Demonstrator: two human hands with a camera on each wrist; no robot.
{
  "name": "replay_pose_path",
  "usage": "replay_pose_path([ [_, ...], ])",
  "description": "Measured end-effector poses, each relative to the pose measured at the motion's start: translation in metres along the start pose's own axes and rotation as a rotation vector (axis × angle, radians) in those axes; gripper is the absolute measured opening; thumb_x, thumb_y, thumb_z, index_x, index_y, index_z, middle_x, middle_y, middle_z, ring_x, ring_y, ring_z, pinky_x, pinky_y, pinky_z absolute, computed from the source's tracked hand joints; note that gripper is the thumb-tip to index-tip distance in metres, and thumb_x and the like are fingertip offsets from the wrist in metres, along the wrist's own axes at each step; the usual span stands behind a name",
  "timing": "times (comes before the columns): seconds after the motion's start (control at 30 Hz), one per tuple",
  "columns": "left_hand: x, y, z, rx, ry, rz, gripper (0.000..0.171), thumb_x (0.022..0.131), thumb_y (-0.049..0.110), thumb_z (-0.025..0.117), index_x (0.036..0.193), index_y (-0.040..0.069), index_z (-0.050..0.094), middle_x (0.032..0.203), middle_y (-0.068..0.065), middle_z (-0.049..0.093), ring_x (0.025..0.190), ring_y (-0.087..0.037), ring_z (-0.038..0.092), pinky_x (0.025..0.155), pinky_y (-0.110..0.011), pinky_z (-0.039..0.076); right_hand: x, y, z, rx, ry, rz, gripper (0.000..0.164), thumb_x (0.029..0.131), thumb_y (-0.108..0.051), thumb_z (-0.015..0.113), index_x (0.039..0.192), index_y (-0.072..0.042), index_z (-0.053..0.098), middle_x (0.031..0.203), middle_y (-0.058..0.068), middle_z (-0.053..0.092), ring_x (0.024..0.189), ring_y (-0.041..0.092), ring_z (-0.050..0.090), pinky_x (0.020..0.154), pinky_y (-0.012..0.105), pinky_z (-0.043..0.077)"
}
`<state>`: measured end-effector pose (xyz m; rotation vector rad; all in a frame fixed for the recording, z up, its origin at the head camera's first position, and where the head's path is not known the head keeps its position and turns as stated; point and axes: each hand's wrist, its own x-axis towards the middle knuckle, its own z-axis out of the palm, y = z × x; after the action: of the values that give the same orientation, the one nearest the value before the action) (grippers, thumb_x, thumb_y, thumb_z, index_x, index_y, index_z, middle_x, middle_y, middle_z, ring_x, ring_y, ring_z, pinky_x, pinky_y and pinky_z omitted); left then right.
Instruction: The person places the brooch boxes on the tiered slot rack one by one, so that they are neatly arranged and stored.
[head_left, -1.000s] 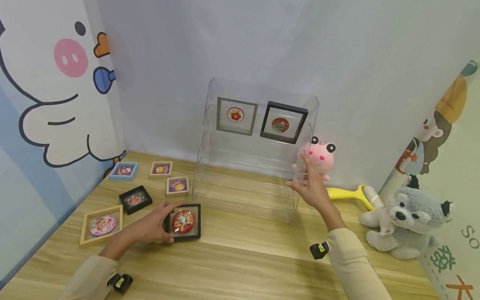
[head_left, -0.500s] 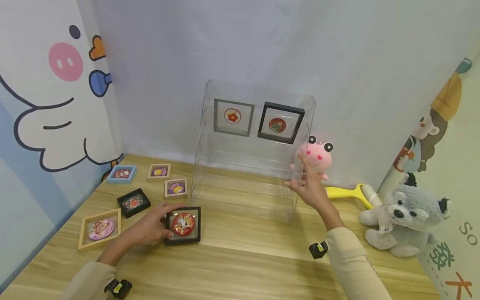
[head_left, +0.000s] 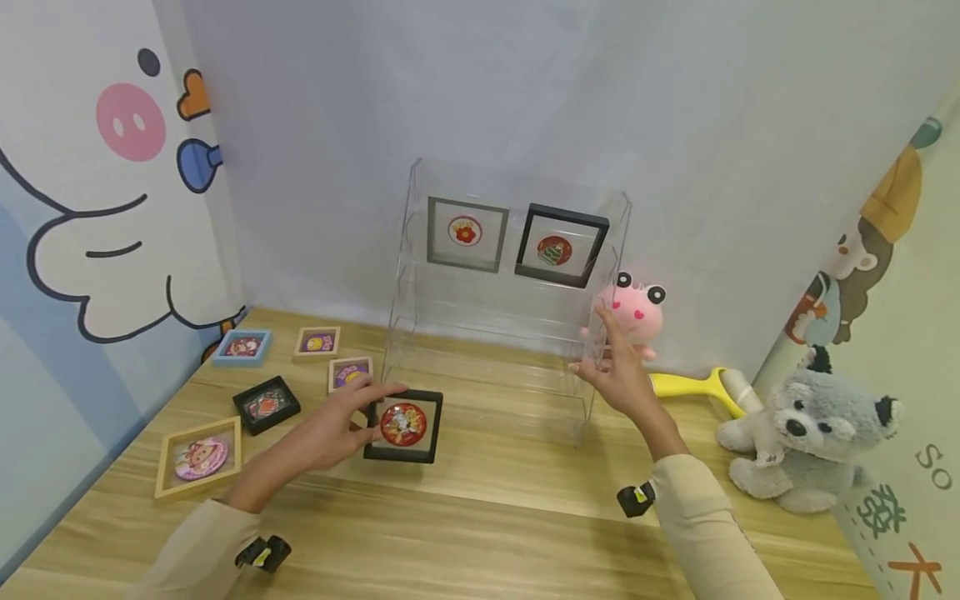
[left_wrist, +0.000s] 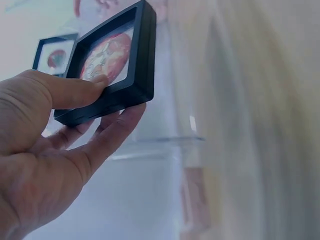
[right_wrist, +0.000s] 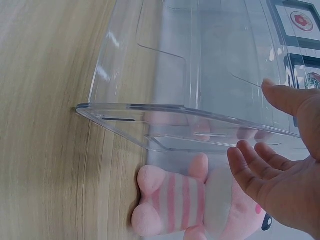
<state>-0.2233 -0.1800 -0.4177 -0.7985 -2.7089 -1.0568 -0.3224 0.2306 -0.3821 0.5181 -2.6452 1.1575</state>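
My left hand point(head_left: 330, 429) pinches a black square display frame point(head_left: 403, 451) by its left side, the thumb in front and the fingers behind. Inside it is a round red badge point(head_left: 403, 424). The wrist view shows this frame point(left_wrist: 142, 60) raised off the table and tilted. A clear tiered acrylic stand point(head_left: 487, 325) is just beyond it. On its upper tier lean two more frames, one with a red flower badge point(head_left: 465, 232), one with a Christmas tree badge point(head_left: 554, 250). Beside the stand's right side panel is my right hand point(head_left: 622, 379), its fingers relaxed point(right_wrist: 250, 172) and thumb extended.
Several framed badges lie at the left: a blue frame point(head_left: 242, 347), a small black one point(head_left: 266, 405), a large wooden one point(head_left: 198, 458) and two small wooden ones. Right of the stand are a pink plush frog point(head_left: 633, 315), a yellow-handled roller point(head_left: 686, 386) and a grey plush dog point(head_left: 813, 433).
My left hand has lifted the black display frame off the table and carried it right and toward the stand. The right hand stays beside the stand.
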Motion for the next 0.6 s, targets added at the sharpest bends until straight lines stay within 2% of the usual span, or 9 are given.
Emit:
replay_pose_path([
  [0.13, 0.020, 0.012, -0.003, 0.014, 0.049, 0.050, 0.065, 0.082, -0.010, 0.074, 0.141, 0.011, 0.056, 0.111, -0.015, 0.055, 0.083, -0.020, 0.052, 0.063, -0.024, 0.050, 0.000, -0.001, 0.000, -0.022, 0.001, 0.008, 0.093, 0.086, -0.010, 0.076, 0.159, -0.020, 0.019, 0.154, 0.027, 0.038, 0.117, 0.051, 0.059, 0.091, 0.057, 0.055],
  [0.23, 0.036, 0.021, -0.004, 0.021, 0.081, 0.077, 0.064, 0.083, -0.008, 0.074, 0.141, 0.012, 0.056, 0.114, -0.015, 0.055, 0.082, -0.020, 0.053, 0.063, -0.025, 0.051, 0.000, -0.001, -0.001, -0.034, -0.001, 0.012, 0.093, 0.087, -0.011, 0.076, 0.159, -0.019, 0.019, 0.156, 0.026, 0.034, 0.118, 0.052, 0.059, 0.092, 0.058, 0.055],
  [0.3, 0.048, 0.025, -0.005, 0.019, 0.097, 0.091, 0.064, 0.084, -0.008, 0.073, 0.142, 0.014, 0.056, 0.113, -0.014, 0.053, 0.080, -0.019, 0.052, 0.062, -0.025, 0.051, 0.000, -0.001, -0.001, -0.032, 0.000, 0.009, 0.093, 0.087, -0.011, 0.076, 0.159, -0.019, 0.019, 0.156, 0.026, 0.034, 0.117, 0.052, 0.059, 0.092, 0.058, 0.055],
  [0.43, 0.071, 0.036, -0.007, 0.016, 0.132, 0.129, 0.062, 0.087, -0.007, 0.071, 0.143, 0.013, 0.054, 0.122, -0.016, 0.053, 0.080, -0.017, 0.055, 0.063, -0.027, 0.052, 0.000, 0.000, -0.001, -0.016, -0.001, 0.008, 0.094, 0.087, -0.010, 0.076, 0.160, -0.020, 0.018, 0.155, 0.025, 0.036, 0.118, 0.052, 0.058, 0.092, 0.058, 0.055],
  [0.6, 0.100, 0.047, -0.010, 0.010, 0.174, 0.189, 0.062, 0.087, -0.008, 0.069, 0.144, 0.011, 0.054, 0.123, -0.018, 0.052, 0.083, -0.020, 0.058, 0.067, -0.031, 0.054, 0.000, -0.001, 0.000, -0.001, -0.005, 0.017, 0.093, 0.087, -0.010, 0.076, 0.160, -0.021, 0.018, 0.156, 0.025, 0.034, 0.120, 0.052, 0.057, 0.092, 0.058, 0.055],
])
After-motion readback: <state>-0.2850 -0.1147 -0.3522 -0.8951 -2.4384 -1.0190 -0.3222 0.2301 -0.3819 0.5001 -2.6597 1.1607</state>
